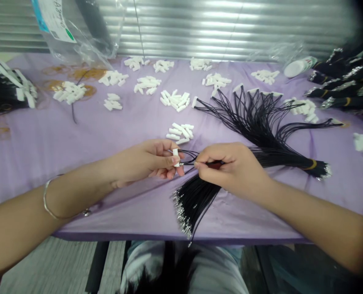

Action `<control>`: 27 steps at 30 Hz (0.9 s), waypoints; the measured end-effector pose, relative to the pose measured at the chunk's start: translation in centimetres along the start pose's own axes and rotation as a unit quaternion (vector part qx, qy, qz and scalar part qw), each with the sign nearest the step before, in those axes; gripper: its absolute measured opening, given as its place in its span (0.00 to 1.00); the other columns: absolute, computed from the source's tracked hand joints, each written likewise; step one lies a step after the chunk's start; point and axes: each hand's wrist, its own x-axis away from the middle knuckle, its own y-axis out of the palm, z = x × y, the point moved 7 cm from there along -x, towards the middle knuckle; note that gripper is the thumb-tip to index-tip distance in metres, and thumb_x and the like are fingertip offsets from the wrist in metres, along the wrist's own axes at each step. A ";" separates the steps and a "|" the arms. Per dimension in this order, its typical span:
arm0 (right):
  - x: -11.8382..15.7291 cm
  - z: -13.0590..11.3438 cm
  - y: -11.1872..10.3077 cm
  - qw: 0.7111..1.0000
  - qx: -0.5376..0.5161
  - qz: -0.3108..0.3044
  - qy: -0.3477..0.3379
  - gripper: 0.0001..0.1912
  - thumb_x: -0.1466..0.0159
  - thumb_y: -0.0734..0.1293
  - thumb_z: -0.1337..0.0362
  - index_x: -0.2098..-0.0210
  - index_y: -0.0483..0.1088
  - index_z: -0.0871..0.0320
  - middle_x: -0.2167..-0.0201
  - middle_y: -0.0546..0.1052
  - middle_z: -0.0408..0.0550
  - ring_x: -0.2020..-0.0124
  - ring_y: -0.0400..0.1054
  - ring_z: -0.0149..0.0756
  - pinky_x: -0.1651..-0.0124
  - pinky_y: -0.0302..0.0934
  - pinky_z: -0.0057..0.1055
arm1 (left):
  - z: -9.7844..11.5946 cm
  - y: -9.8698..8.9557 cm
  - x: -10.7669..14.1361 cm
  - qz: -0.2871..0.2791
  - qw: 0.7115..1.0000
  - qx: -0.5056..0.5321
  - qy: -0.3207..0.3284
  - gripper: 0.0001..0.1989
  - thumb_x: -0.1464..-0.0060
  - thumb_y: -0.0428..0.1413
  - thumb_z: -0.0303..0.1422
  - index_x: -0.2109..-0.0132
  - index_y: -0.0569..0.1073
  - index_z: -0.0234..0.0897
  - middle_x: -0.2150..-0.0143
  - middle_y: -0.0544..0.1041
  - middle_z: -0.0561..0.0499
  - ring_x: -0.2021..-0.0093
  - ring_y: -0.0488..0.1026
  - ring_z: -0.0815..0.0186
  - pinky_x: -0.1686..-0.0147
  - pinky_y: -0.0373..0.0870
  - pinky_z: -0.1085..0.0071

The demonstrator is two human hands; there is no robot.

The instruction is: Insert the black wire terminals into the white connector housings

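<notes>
My left hand [144,161] pinches a small white plastic connector housing [175,157] between thumb and fingers. My right hand [227,169] is shut on a few thin black wires [187,157], and their metal crimped tips reach the housing. Under my right hand lies a loose bundle of black wires [196,200] with bare metal terminals at its lower end. A second black wire bundle [255,122], bound with a yellow band, has white connectors on its far ends. A small pile of white housings [180,132] sits just beyond my hands.
Several more piles of white housings [175,100] lie across the lilac cloth-covered table [77,134]. Finished black wire bundles [343,77] are heaped at the far right, with another [3,87] at the left. A clear plastic bag [89,32] stands behind, before metal blinds.
</notes>
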 end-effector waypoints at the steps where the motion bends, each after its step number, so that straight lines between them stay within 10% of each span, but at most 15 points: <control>1: 0.0 -0.1 0.1 1.000 0.005 -0.003 -0.008 0.05 0.48 0.64 0.74 0.76 0.71 0.62 0.80 0.70 0.41 0.78 0.58 0.22 0.76 0.52 0.20 | -0.1 0.0 0.0 0.000 1.000 0.000 -0.002 0.06 0.45 0.54 0.30 0.60 0.67 0.31 0.71 0.74 0.50 0.76 0.65 0.77 0.77 0.57 0.80; 23: -0.7 0.5 1.6 0.997 0.051 -0.054 -0.030 0.07 0.41 0.62 0.71 0.73 0.71 0.63 0.79 0.70 0.41 0.78 0.60 0.23 0.72 0.53 0.23 | 0.1 0.1 -0.2 0.007 0.997 -0.077 0.008 0.07 0.44 0.54 0.32 0.63 0.68 0.31 0.72 0.73 0.51 0.76 0.67 0.77 0.78 0.61 0.82; 27: -0.3 -1.4 0.4 0.969 0.204 -0.008 -0.142 0.09 0.38 0.60 0.67 0.69 0.71 0.63 0.72 0.72 0.49 0.70 0.64 0.32 0.64 0.58 0.30 | 0.1 0.1 -0.2 0.000 1.000 -0.027 0.011 0.07 0.45 0.54 0.31 0.63 0.67 0.31 0.71 0.72 0.52 0.76 0.67 0.77 0.75 0.64 0.80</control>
